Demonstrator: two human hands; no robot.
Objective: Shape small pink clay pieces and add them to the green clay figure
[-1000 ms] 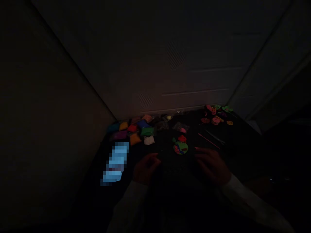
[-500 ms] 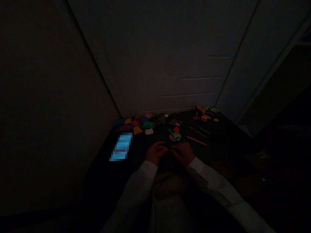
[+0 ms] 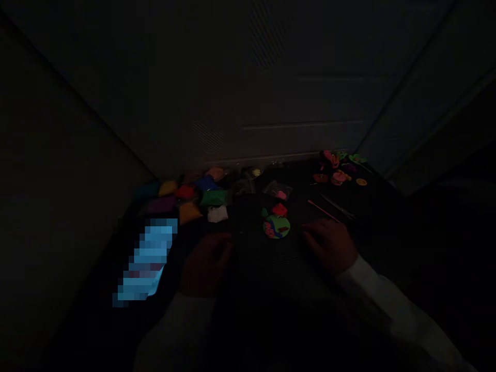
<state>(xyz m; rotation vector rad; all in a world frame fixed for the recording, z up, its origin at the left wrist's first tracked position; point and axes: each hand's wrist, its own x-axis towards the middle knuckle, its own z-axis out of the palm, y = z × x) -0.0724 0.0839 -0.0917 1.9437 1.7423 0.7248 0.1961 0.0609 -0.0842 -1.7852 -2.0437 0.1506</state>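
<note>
A round, green-topped clay piece (image 3: 282,222) lies flat on a dark bench (image 3: 271,274) between two bare hands, nearer the right hand (image 3: 334,249) than the left hand (image 3: 203,266). Roughly circular, it shows no clear long axis; a red lump (image 3: 279,210) sits at its far edge. Both hands' fingers are bent, apart from the piece; in the gloom, whether either grip is closed on anything cannot be told. A slim pink stick (image 3: 321,209) slants beyond the right fingers.

Clear plastic bag (image 3: 278,190), seemingly matt dark tabletop (image 3: 271,279)
</note>
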